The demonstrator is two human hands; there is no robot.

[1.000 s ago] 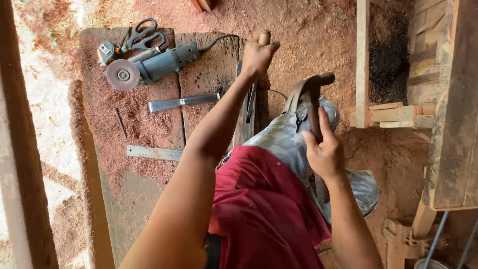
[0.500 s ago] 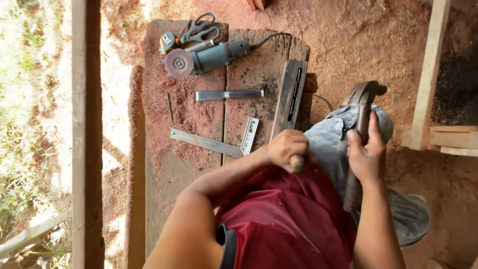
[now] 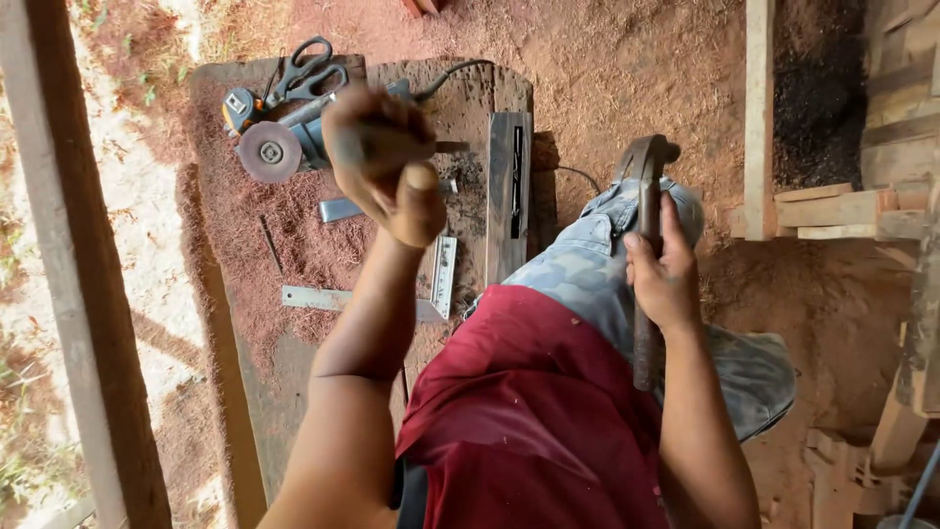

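Observation:
My left hand (image 3: 384,162) is raised over the workboard in a blurred fist. It is closed on a small tool whose dark shaft pokes out to the right; its kind is too blurred to tell. My right hand (image 3: 662,276) grips a long dark curved piece (image 3: 648,171). The piece lies along my camouflage-trousered knee (image 3: 587,274), hooked end pointing away from me. A red shirt covers my lap below.
On the sawdust-covered plank (image 3: 245,333) lie an angle grinder (image 3: 279,147), scissors (image 3: 309,65), a slotted wooden block (image 3: 509,196), a metal square (image 3: 443,279) and a flat metal bar (image 3: 318,297). A wooden post (image 3: 69,294) stands left. An upright timber (image 3: 759,108) and stacked offcuts (image 3: 832,209) stand right.
My left hand went from the far end of the board down to my lap, then swung up over the grinder. The right hand kept hold of the curved piece.

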